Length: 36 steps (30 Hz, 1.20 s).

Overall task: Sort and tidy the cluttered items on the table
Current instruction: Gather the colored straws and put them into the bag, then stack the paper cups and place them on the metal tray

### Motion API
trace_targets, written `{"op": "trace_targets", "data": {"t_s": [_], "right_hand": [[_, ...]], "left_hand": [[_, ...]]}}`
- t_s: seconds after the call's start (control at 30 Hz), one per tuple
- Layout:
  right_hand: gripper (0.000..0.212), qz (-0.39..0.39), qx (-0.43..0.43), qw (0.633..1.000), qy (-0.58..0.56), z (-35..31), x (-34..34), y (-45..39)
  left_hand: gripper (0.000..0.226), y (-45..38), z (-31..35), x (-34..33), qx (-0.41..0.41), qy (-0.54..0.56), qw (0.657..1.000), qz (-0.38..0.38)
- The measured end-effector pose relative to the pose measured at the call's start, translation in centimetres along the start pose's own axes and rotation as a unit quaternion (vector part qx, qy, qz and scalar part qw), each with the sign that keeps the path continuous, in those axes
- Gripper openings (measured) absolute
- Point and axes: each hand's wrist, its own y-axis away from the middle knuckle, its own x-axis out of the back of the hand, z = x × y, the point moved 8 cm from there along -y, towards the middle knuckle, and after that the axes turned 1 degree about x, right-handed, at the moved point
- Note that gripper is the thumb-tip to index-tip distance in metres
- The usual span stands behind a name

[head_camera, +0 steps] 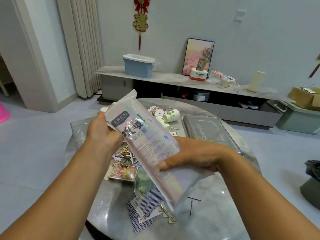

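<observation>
A living room with a pale floor; along the far wall runs a low cabinet [173, 80] carrying a blue bin [138, 67] and a framed picture [198, 57]. In the foreground stands a round marbled worktop [216, 196] bearing mixed clutter.

Held above the middle of the worktop, clear of the surface, is a long plastic packet [147, 144], printed side toward the camera, tilted with its top toward the far left edge. The left hand [102, 129] supports the upper part from behind, its fingers hidden by the packet, so their closure cannot be told. The right hand [194, 155] grips the lower part, thumb pressed on the front and fingers curled behind. Judgement: two-handed hold suits a limp, lengthy pack being lifted out for sorting.

Beneath it lie a playing-card box [123, 174], loose blue-backed cards [143, 210] toward the near edge, and keys [124, 156]. Paper cups [170, 116] lie tipped near the far edge, beside a clear lidded tray [207, 129] at the right edge. Hairpins [193, 203] lie near the right.
</observation>
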Motion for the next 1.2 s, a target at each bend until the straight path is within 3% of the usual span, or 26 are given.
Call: {"op": "trace_targets", "data": {"t_s": [0.13, 0.27, 0.37, 0.47, 0.63, 0.77, 0.9, 1.0, 1.07, 1.13, 1.2], "right_hand": [[0.049, 0.069, -0.048, 0.996, -0.017, 3.1, 3.5, 0.8], [0.057, 0.216, -0.033, 0.968, -0.126, 5.0, 7.8, 1.8], [0.04, 0.301, -0.049, 0.93, -0.205, 7.0, 10.4, 3.1], [0.024, 0.363, -0.081, 0.893, -0.253, 9.6, 12.4, 4.5], [0.017, 0.461, -0.122, 0.837, -0.267, 14.0, 15.5, 6.5], [0.026, 0.525, -0.146, 0.8, -0.252, 17.3, 17.0, 7.7], [0.041, 0.536, -0.108, 0.771, -0.327, 19.2, 17.1, 7.5], [0.053, 0.552, -0.082, 0.739, -0.378, 20.0, 17.3, 6.8], [0.065, 0.578, -0.096, 0.731, -0.349, 20.2, 17.3, 6.4], [0.067, 0.628, -0.13, 0.73, -0.234, 19.5, 17.3, 6.5], [0.055, 0.666, -0.154, 0.725, -0.084, 17.4, 17.0, 6.2]], "left_hand": [[0.061, -2.2, -1.3, 0.0, 0.043, 0.01, 0.997, -0.062], [0.078, -2.8, -3.9, -0.1, 0.086, -0.153, 0.977, -0.118], [0.072, -2.3, -5.7, 0.4, 0.1, -0.299, 0.939, -0.135], [0.072, -2.2, -7.0, 1.2, 0.089, -0.469, 0.866, -0.153], [0.078, -1.7, -7.7, 2.4, 0.043, -0.702, 0.685, -0.191], [0.093, -2.1, -8.1, 4.1, 0.046, -0.793, 0.572, -0.205], [0.097, -1.7, -8.4, 5.1, 0.016, -0.861, 0.461, -0.216], [0.094, -1.6, -8.9, 5.6, 0.0, -0.869, 0.444, -0.218], [0.091, -1.8, -9.2, 5.7, -0.004, -0.859, 0.461, -0.221], [0.082, -2.2, -9.3, 5.4, -0.014, -0.842, 0.495, -0.215], [0.068, -3.0, -8.8, 4.9, -0.038, -0.826, 0.529, -0.19]]}}
